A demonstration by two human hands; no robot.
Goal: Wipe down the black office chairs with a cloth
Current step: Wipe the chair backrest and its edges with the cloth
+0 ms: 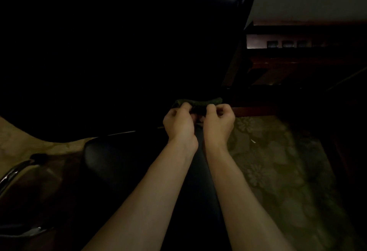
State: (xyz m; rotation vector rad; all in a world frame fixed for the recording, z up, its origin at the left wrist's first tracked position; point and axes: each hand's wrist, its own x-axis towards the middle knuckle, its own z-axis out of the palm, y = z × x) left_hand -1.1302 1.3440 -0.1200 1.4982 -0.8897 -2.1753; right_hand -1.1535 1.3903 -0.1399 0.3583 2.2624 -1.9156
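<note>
Bare forearms nearest, reaching forward side by side over black chair seat [123, 163]. Scene very dim. Chrome armrest [14, 173] at far left edge. Large black chair back [119, 52] filling upper left. Left hand [178, 123] curled, pinching left end of dark cloth [200, 103]; right hand [219, 122] curled, pinching its right end. Cloth bunched between both hands, at lower edge of chair back. Floral-patterned carpet [278, 161] at right; dark wooden desk [297, 56] beyond.
</note>
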